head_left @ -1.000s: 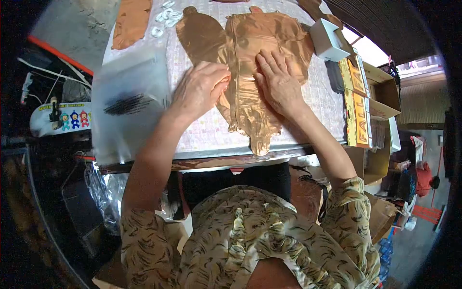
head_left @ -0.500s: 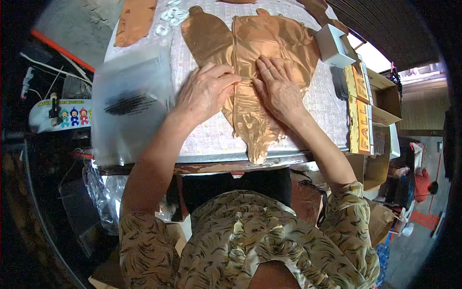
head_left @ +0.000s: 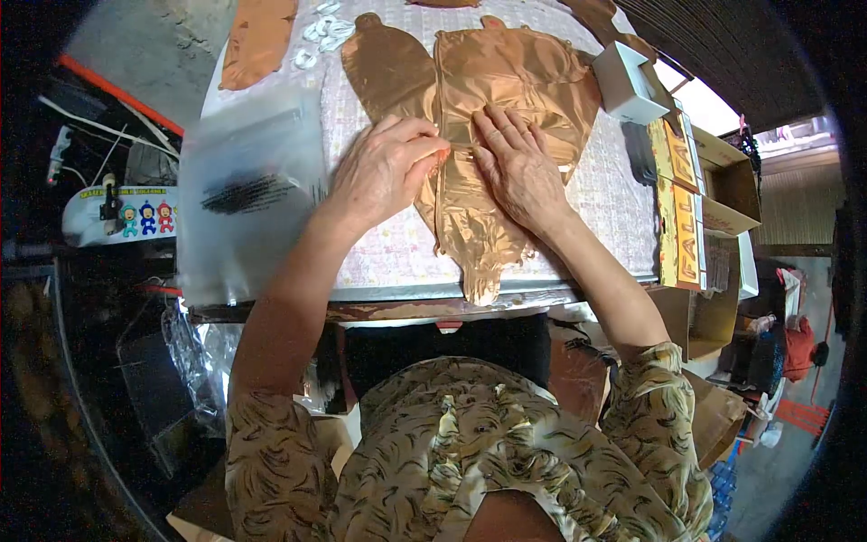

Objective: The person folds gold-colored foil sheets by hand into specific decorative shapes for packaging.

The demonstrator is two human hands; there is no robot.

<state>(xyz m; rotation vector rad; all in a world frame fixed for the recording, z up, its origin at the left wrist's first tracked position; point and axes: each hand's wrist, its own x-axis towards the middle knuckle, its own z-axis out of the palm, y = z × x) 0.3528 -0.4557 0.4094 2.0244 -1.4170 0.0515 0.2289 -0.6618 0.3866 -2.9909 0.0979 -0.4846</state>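
A flat copper-coloured foil balloon [head_left: 506, 72] lies partly folded on the cloth-covered table, its narrow crinkled end pointing toward my body. Thumb and fingers of my left hand [head_left: 386, 167] are pinched together on the folded edge near its middle. Spread flat on the shiny foil, my right hand [head_left: 524, 167] presses it down just right of that edge. To the left of the left hand lies a stack of clear plastic bags [head_left: 257, 244] with black print.
Another copper foil piece [head_left: 257, 45] and several white coils [head_left: 330, 32] lie at the far left. A small white box [head_left: 632, 81], a dark flat object [head_left: 638, 155] and yellow boxes [head_left: 677, 226] line the right side. Open cardboard boxes [head_left: 727, 190] stand beyond them.
The right hand has shifted very slightly left on the foil. My left hand keeps its pinch in nearly the same spot. The whole view has tilted a little.
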